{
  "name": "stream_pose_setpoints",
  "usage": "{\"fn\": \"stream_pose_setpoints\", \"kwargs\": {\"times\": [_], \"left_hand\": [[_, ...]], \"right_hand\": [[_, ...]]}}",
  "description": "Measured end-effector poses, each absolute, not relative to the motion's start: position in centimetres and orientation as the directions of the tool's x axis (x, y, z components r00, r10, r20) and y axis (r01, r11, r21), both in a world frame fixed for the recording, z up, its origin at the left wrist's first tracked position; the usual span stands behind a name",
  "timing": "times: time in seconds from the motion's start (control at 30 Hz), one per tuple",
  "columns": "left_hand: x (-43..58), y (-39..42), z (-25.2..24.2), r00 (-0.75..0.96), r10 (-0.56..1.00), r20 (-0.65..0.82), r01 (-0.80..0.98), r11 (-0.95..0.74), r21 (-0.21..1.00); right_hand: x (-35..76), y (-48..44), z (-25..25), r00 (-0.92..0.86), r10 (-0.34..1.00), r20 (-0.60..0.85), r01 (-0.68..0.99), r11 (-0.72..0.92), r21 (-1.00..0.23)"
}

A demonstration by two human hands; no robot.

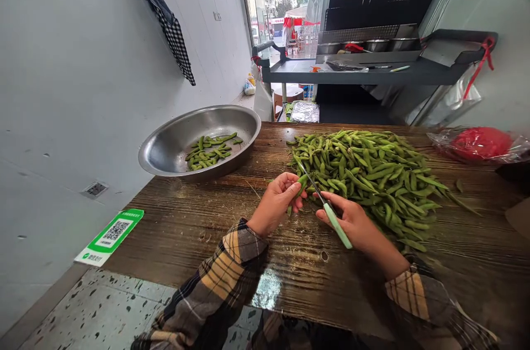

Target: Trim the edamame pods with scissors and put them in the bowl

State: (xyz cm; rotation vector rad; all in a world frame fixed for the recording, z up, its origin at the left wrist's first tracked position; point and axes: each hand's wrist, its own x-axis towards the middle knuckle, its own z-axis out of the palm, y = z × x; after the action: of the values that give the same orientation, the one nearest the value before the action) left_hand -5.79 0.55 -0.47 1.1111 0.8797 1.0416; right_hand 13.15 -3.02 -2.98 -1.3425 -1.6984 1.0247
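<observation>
My left hand (280, 198) is closed around a few green edamame pods, one of them sticking up between thumb and fingers. My right hand (351, 223) grips a small knife (337, 226) by its pale green handle. Its thin blade slants up and left, close beside the pods in my left hand; whether it touches them I cannot tell. Just beyond both hands lies a large heap of edamame pods (372, 168) on the dark wooden table (199, 228). A wide steel basin (165, 148) at the back left holds a small pile of pods.
A green QR code card (111, 237) lies at the table's left edge, by the white wall. At the right back sits a red item in clear plastic (482, 143). Behind the table stands a grey cart (364, 75) with steel containers. A checked cloth (178, 43) hangs on the wall.
</observation>
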Motion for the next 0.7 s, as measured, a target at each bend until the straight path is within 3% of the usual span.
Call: {"fn": "stream_pose_setpoints", "kwargs": {"times": [0.37, 0.7], "left_hand": [[-5.67, 0.41, -0.49, 0.399, 0.915, -0.056, -0.198, 0.146, 0.969], [-5.97, 0.56, -0.38, 0.382, 0.919, -0.094, -0.21, 0.186, 0.96]], "right_hand": [[13.01, -3.05, -2.82, -0.22, 0.975, 0.016, 0.445, 0.115, -0.888], [13.04, -2.94, -2.49, -0.223, 0.974, 0.031, 0.413, 0.123, -0.902]]}}
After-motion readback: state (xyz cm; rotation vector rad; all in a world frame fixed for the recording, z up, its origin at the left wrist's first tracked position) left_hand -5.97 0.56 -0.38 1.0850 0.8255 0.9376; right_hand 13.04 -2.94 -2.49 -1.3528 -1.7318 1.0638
